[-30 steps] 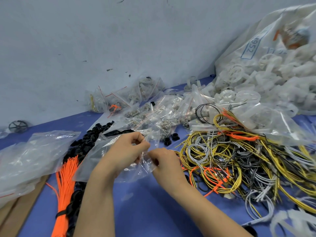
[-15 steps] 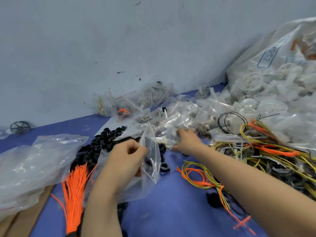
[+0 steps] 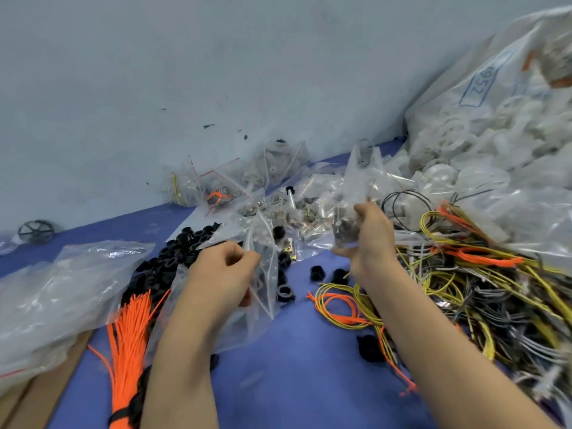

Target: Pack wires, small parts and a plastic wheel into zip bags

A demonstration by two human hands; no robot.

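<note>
My left hand (image 3: 224, 270) pinches the mouth of a clear zip bag (image 3: 263, 292) and holds it up over the blue table (image 3: 294, 366). My right hand (image 3: 370, 239) grips a small clear packet of metal parts (image 3: 346, 224), lifted just above the heap of similar packets (image 3: 297, 209). A tangle of yellow, grey and orange wires (image 3: 464, 280) lies to the right of that hand. Loose black plastic rings (image 3: 173, 258) are heaped behind my left hand. White plastic wheels (image 3: 458, 131) fill a big sack at the right.
A bundle of orange wires (image 3: 130, 335) lies at the lower left beside a pile of clear bags (image 3: 62, 289). Filled zip bags (image 3: 241, 181) lean against the grey wall. A black wheel (image 3: 36, 231) sits at the far left.
My right hand let go of the zip bag, reached back into the packet heap and has lifted one small packet of metal parts. My left hand kept hold of the bag.
</note>
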